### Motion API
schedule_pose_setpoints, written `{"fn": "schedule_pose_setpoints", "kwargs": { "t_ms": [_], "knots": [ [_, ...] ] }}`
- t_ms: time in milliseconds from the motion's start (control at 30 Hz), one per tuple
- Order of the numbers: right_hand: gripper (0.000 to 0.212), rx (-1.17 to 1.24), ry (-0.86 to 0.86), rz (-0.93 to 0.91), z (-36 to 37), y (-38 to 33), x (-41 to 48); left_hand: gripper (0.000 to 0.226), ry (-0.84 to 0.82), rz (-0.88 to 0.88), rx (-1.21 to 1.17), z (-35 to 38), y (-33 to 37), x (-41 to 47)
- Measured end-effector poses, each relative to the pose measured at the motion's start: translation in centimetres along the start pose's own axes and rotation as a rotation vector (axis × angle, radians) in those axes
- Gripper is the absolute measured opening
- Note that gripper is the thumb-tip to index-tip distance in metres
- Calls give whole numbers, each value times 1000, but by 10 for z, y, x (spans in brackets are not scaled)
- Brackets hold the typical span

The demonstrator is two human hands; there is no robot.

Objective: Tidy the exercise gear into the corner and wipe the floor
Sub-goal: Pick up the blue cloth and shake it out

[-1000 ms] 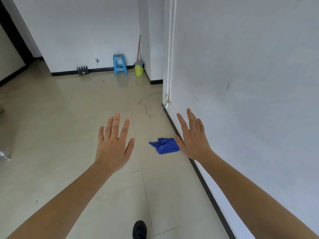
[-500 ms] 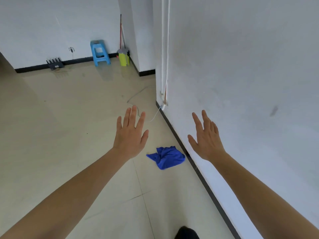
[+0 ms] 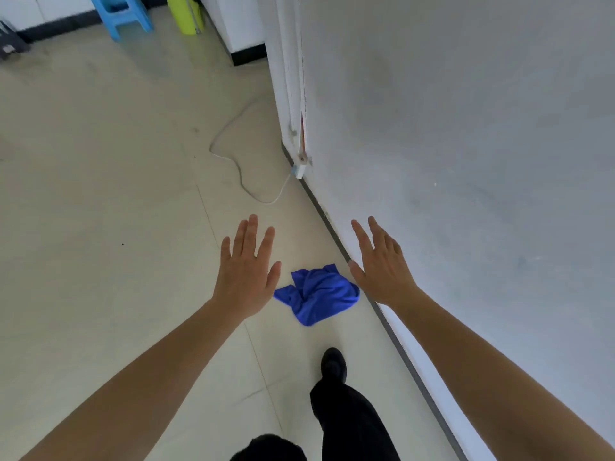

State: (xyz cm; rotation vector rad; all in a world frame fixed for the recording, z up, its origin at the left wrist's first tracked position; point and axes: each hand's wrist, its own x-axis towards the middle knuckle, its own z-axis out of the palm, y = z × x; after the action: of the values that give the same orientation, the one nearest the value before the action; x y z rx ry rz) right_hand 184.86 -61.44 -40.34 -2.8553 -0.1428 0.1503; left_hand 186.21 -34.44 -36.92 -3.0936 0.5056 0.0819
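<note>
Since the earlier frame: the crumpled bright-blue cloth rag (image 3: 316,296) now lies lower in view and closer, directly between the two hands, where a second ago it sat beside the right thumb; a black shoe (image 3: 333,365) has stepped in just short of it, and the far wall has slid up out of view.
Left hand (image 3: 246,271): spread wide, fingers straight, palm down, holding nothing; its thumb edge overlaps the rag's left corner in the picture, but it looks raised above the floor rather than touching.
Right hand (image 3: 381,266): also spread wide and empty, held above the dark skirting strip (image 3: 396,341) at the foot of the pale grey wall (image 3: 466,161); the rag lies just beside its thumb.
Rag: lies bunched on the glossy beige tiled floor (image 3: 100,211), near the wall base, ahead of the shoe.
Beyond the fingertips: a thin white cable (image 3: 239,171) loops across the floor; well past it stand a blue plastic stool (image 3: 123,15) and a yellow-green bin (image 3: 184,13).
Exercise gear: none can be made out here.
Step in hand: most likely the approach to the rag, ahead of wiping.
Next move calls for: crouching, lowering one hand onto the bunched cloth and closing the fingers round enough of it to lift or push it flat.
</note>
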Motion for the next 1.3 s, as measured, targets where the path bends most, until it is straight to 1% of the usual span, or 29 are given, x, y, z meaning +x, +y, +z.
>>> {"fn": "schedule_pose_setpoints", "kwargs": {
  "t_ms": [100,200,267,367,467,533,633,733,767,833,900,1000,1067,1133,1200,1300],
  "knots": [
    [75,-12,-135,30,57,18,42,64,-63,-4,-71,57,-8,40],
    [72,-9,-267,45,132,40,67,65,-141,6,-178,140,-13,66],
    [70,-20,-345,46,194,57,76,65,-203,17,-249,209,-15,74],
    [67,-60,-452,95,297,88,82,64,-314,49,-309,329,-14,78],
    [65,-102,-574,134,401,114,78,62,-422,159,-342,449,-9,70],
    [65,-125,-639,127,465,128,73,60,-471,223,-369,517,-3,63],
    [66,-140,-690,90,553,145,69,52,-543,213,-401,607,8,55],
    [68,-137,-698,86,625,158,70,44,-595,208,-427,681,18,52],
    [68,-135,-684,99,647,163,72,44,-619,223,-408,704,21,52],
    [68,-138,-640,123,684,172,75,50,-680,245,-295,742,25,52],
    [62,-172,-566,117,713,183,76,56,-677,230,-184,769,25,49],
    [41,-230,-391,102,733,191,81,65,-563,231,-109,786,21,37],
    [25,-216,-388,120,727,187,90,67,-529,235,-100,783,16,33],
    [18,-177,-391,71,709,178,98,63,-512,188,-164,767,10,37],
    [17,-97,-361,23,679,164,106,55,-455,92,-301,737,5,46],
    [17,93,-357,64,609,142,121,46,-332,-119,-561,669,-3,63]
  ]
}}
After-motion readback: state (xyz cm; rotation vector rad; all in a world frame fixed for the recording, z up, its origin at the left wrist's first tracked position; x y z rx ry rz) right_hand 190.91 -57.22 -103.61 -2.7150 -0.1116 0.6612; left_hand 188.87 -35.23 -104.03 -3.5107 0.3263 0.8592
